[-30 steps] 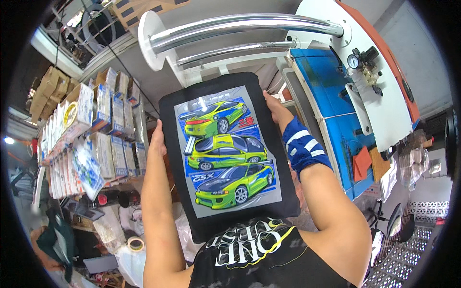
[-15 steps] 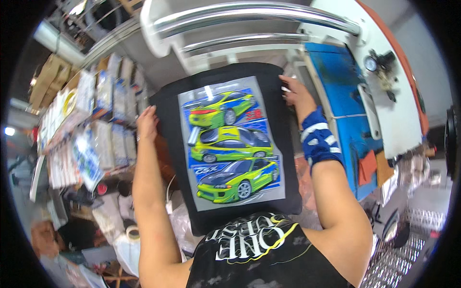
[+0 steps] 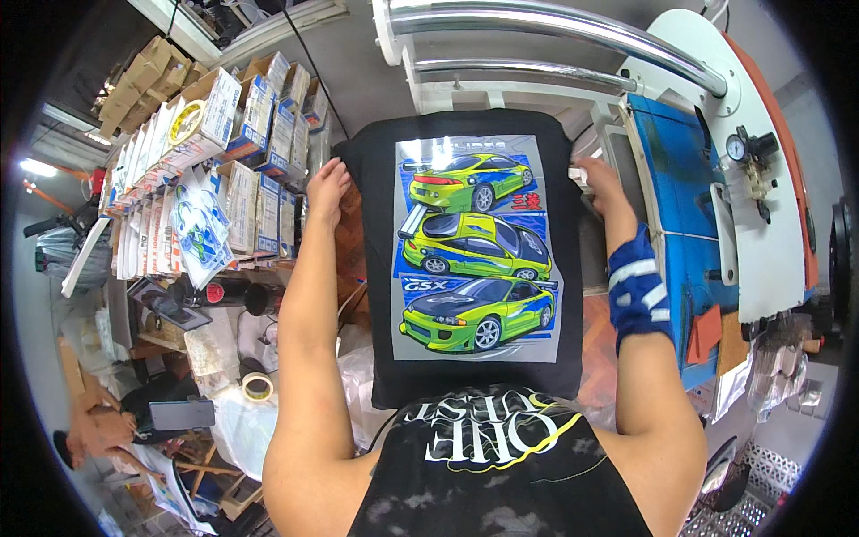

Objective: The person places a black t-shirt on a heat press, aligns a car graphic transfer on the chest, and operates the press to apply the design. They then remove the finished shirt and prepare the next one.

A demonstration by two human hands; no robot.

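A black fabric garment (image 3: 381, 268) hangs spread between my hands, bearing a glossy print (image 3: 474, 242) of three lime-green sports cars on blue and grey. My left hand (image 3: 328, 190) pinches its upper left edge; my right hand (image 3: 598, 181), below a navy sleeve band with white stripes, pinches the upper right edge. Behind the garment is a white press frame with chrome bars (image 3: 555, 31). Beside my right arm lie a blue platen (image 3: 667, 152) and small orange pads (image 3: 703, 336).
Stacked boxes (image 3: 268, 215) fill shelving at left, with a tape roll (image 3: 256, 387) and clutter below. A white machine plate (image 3: 777, 224) carrying a pressure gauge (image 3: 735, 149) stands right. Another person (image 3: 85, 407) appears at the lower left, near a phone (image 3: 182, 414).
The garment and both my hands have shifted right and upward in the view, the garment becoming more upright. The view has also shifted, showing more of the left-hand shelving.
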